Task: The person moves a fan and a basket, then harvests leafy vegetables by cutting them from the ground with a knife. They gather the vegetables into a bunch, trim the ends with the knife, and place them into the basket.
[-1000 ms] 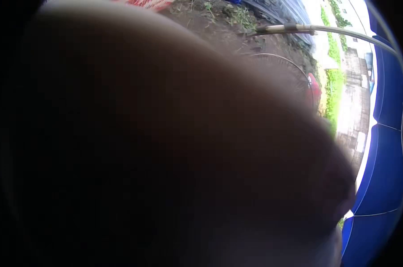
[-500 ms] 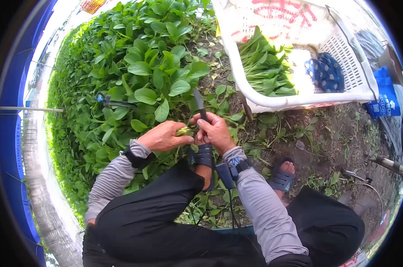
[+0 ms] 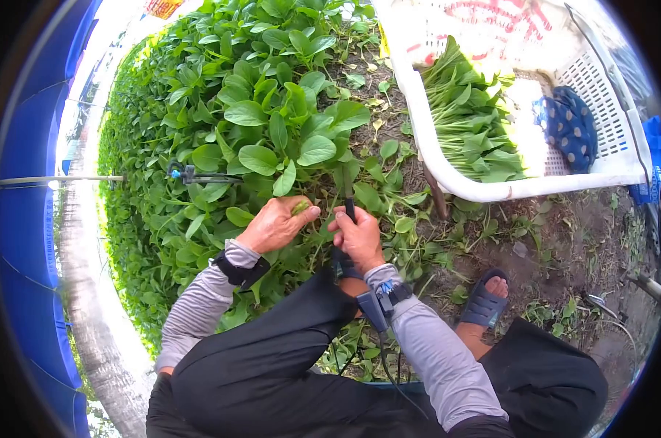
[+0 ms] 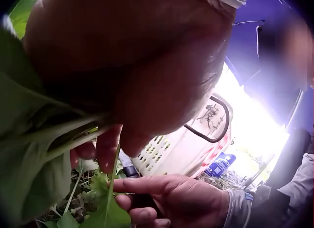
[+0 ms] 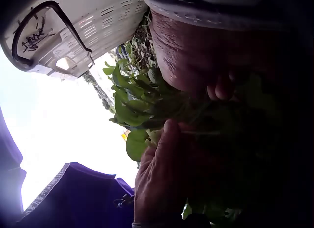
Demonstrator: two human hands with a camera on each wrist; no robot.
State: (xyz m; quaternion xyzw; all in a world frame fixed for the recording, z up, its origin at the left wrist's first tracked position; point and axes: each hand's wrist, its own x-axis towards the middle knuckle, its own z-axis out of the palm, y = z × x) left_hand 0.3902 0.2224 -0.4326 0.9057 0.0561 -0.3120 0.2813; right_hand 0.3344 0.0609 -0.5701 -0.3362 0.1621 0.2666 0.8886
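Observation:
In the head view, my left hand [image 3: 274, 225] grips a small bunch of leafy greens [image 4: 64, 139], with pale cut stem ends [image 3: 300, 208] showing by the thumb. Its leaves fill the left side of the left wrist view. My right hand [image 3: 360, 237] holds a knife by its black handle [image 3: 349, 210], the blade [image 3: 347, 180] pointing away from me among leaves. A thin leafy stem [image 4: 114, 174] stands at the right fingertips in the left wrist view. Both hands are close together above a sandalled foot, beside the growing greens [image 3: 257, 131].
A white plastic basket [image 3: 484, 191] at the upper right holds a pile of picked greens [image 3: 469, 120] and a blue dotted cloth [image 3: 570, 131]. A thin pipe with a sprinkler [image 3: 188, 174] crosses the bed at left. Loose leaves litter the soil [image 3: 520, 226].
A dark blur covered most of the head view a second ago; the hands show since. Over the last half second the view shifted slightly, and the knife blade swung more upright, lower among the leaves.

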